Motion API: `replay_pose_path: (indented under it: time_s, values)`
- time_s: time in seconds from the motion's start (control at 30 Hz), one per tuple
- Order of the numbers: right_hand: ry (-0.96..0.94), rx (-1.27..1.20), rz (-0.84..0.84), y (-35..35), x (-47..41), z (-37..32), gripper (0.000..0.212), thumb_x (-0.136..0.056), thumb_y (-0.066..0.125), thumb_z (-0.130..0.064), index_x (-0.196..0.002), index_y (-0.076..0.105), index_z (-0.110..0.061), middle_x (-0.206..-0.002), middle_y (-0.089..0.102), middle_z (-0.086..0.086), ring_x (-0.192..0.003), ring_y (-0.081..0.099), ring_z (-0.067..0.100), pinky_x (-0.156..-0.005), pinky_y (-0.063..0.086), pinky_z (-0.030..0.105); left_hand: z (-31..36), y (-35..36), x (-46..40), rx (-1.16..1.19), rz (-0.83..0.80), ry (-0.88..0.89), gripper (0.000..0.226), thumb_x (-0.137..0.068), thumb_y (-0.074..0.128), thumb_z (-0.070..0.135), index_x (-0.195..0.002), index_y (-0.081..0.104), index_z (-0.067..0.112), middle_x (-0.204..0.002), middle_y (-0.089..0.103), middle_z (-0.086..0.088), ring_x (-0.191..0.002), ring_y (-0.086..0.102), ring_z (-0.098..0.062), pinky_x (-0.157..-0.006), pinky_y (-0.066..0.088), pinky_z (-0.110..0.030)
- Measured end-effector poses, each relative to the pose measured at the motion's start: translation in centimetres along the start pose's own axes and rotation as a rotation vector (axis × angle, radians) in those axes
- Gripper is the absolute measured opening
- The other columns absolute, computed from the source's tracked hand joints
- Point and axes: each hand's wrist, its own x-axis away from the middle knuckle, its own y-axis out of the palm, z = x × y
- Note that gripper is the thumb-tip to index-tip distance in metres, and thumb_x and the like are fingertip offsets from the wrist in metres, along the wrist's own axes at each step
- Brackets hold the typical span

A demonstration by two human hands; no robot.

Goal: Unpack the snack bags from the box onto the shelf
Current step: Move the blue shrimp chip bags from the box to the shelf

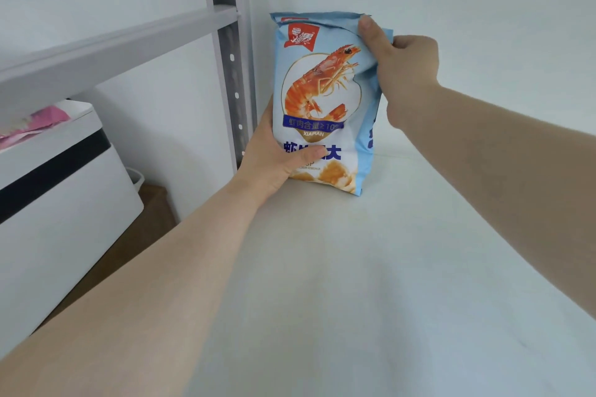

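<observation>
A light blue snack bag (322, 100) with an orange shrimp picture stands upright on the white shelf board (371, 267), near the back left corner. My left hand (274, 161) grips its lower left side, thumb across the front. My right hand (403, 74) pinches the bag's upper right edge, thumb on the front near the top seal. A second blue bag (375, 135) shows partly behind the first, mostly hidden. The box is out of view.
A grey perforated upright post (230, 58) and a grey crossbar (113, 48) frame the shelf at left. Beyond them stands a white appliance (58, 203) with a black band and pink packaging (38, 122) on top. The white wall lies close behind the bag.
</observation>
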Motion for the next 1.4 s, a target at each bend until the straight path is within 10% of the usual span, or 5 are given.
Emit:
replay_pose_path:
  time_s: [0.13,0.3,0.53,0.9,1.4]
  values:
    - [-0.008,0.057,-0.041,-0.4,-0.1,-1.0,0.062,-0.078,0.07,-0.061,-0.058,0.036,-0.012,-0.058,0.031,-0.002,-0.052,0.027,0.015,-0.049,0.024,0.025,-0.2,0.2,0.1,0.026,0.012,-0.001,0.078,-0.069,0.083,0.007,-0.136,0.044,0.017,-0.118,0.065,0.006,-0.102,0.065,0.0,-0.074,0.051,-0.013]
    - [0.035,-0.069,-0.215,-1.5,3.7,3.4,0.089,-0.064,0.078,-0.062,-0.136,0.047,-0.021,-0.126,0.062,-0.006,-0.109,0.065,0.008,-0.089,0.054,0.027,-0.2,0.0,0.2,0.013,0.001,0.015,0.078,-0.07,0.084,0.011,-0.137,0.043,0.018,-0.119,0.065,0.01,-0.104,0.063,0.001,-0.078,0.05,-0.012]
    - [-0.044,-0.074,-0.2,-0.4,4.4,3.7,0.031,-0.082,0.078,-0.034,-0.105,0.062,-0.024,-0.095,0.073,-0.012,-0.082,0.071,0.003,-0.075,0.058,0.022,-1.1,0.0,0.0,-0.005,-0.041,0.042,0.087,-0.064,0.087,0.009,-0.138,0.04,0.016,-0.121,0.065,0.004,-0.107,0.065,-0.008,-0.084,0.054,-0.022]
    - [0.126,0.018,-0.333,-3.0,7.3,9.1,0.128,-0.044,0.08,-0.076,-0.152,0.023,-0.037,-0.149,0.045,0.0,-0.134,0.047,0.015,-0.105,0.047,0.044,0.0,-0.1,-0.1,0.027,0.067,-0.106,0.101,-0.068,0.068,0.067,-0.151,0.019,0.034,-0.146,0.046,0.005,-0.124,0.055,-0.011,-0.094,0.054,-0.032]
    - [0.038,0.191,-0.354,-2.6,7.3,10.2,0.087,-0.061,0.083,-0.053,-0.135,0.048,-0.023,-0.121,0.067,-0.012,-0.108,0.065,0.007,-0.098,0.052,0.041,4.3,1.1,-2.8,0.117,0.227,-0.32,0.067,-0.07,0.07,0.066,-0.117,0.054,0.022,-0.109,0.07,0.0,-0.092,0.07,-0.018,-0.084,0.058,-0.04]
